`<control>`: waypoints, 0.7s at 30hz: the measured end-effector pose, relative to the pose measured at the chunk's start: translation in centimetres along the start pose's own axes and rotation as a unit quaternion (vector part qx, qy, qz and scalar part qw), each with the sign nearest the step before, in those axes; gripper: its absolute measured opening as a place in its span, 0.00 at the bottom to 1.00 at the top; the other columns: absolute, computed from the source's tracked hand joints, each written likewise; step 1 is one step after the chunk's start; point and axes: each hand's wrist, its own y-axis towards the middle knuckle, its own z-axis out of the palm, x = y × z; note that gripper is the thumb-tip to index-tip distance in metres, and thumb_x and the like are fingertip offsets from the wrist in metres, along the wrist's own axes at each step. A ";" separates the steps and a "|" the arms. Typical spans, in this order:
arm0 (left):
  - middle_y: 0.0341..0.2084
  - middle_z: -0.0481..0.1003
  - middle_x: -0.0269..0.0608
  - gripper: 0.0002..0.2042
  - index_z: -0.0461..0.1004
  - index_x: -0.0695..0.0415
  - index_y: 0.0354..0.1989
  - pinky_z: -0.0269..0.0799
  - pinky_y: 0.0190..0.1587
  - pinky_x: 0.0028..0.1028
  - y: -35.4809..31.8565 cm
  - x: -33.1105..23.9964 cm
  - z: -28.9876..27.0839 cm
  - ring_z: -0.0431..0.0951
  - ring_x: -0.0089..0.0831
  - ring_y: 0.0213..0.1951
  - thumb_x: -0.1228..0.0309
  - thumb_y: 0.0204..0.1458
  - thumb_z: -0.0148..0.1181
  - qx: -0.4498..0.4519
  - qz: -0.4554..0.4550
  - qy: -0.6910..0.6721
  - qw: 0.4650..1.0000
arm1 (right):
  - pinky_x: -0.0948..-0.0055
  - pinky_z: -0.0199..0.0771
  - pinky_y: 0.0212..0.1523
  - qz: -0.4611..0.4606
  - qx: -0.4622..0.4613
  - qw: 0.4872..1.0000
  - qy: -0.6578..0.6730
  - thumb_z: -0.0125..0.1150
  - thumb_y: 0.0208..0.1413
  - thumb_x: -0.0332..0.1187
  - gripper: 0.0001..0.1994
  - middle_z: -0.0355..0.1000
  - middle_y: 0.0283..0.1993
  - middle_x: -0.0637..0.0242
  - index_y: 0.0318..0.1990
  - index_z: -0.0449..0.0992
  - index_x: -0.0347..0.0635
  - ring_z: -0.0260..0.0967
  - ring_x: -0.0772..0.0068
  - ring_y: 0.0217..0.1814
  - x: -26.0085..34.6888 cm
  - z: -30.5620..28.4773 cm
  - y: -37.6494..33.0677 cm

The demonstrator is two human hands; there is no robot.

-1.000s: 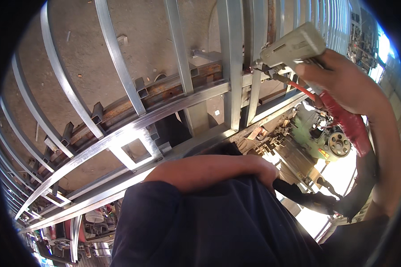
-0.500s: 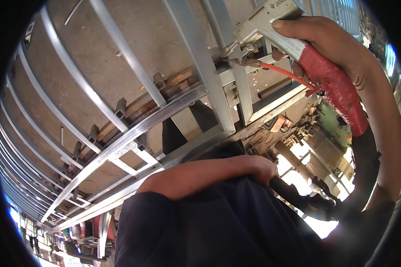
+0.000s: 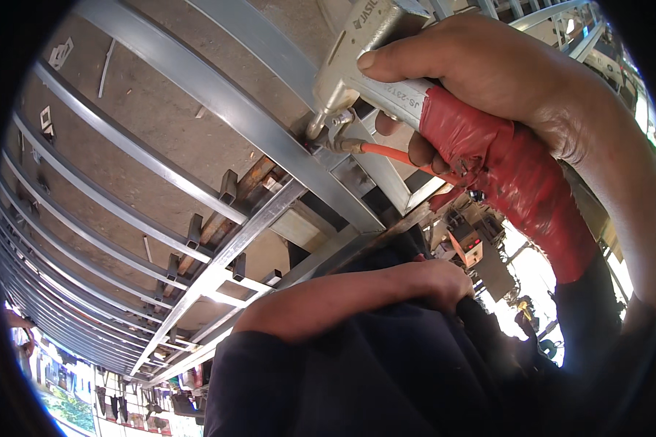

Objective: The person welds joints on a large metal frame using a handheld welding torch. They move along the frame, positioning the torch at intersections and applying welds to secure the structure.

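My right hand is closed round the grip of a silver welding gun at the upper right. Red tape wraps its lower part, and an orange tube runs to a fitting by the nozzle. The nozzle is at a wide steel bar, though I cannot tell if they touch. My left forearm crosses my body. My left hand is closed on a black cable at my right side; its fingers are mostly hidden.
A metal grille of parallel square tubes spreads over the left, its crossbar running diagonally. Rusty steel pieces lie beneath it on the brown floor. An orange box-shaped device stands beyond the frame at right.
My right hand and the welding gun have moved left and down in view, and look larger. The view has shifted across the grille. My left hand keeps its hold.
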 end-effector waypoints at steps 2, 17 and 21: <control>0.41 0.84 0.46 0.25 0.84 0.50 0.46 0.77 0.52 0.44 0.2 0.0 -0.3 0.83 0.47 0.49 0.45 0.45 0.74 -0.009 0.003 0.001 1.000 | 0.71 0.84 0.23 -0.005 -0.009 1.000 -0.021 0.60 0.67 0.43 0.22 0.80 0.36 0.50 0.52 0.77 0.26 0.82 0.64 0.26 -0.3 -0.4 0.4; 0.44 0.84 0.46 0.28 0.84 0.50 0.49 0.77 0.52 0.41 4.7 4.1 3.1 0.83 0.46 0.49 0.44 0.45 0.75 -0.088 0.148 -0.065 0.983 | 0.71 0.81 0.30 -0.039 -0.004 0.999 -0.029 0.61 0.65 0.42 0.20 0.83 0.37 0.55 0.48 0.82 0.28 0.81 0.67 0.27 0.2 0.3 1.2; 0.45 0.84 0.47 0.29 0.84 0.52 0.50 0.77 0.53 0.41 2.0 2.4 0.8 0.83 0.47 0.50 0.43 0.46 0.74 -0.054 0.092 -0.068 0.992 | 0.74 0.81 0.38 -0.039 -0.002 0.999 -0.031 0.62 0.65 0.42 0.20 0.83 0.41 0.58 0.50 0.82 0.29 0.82 0.71 0.35 0.3 0.1 1.6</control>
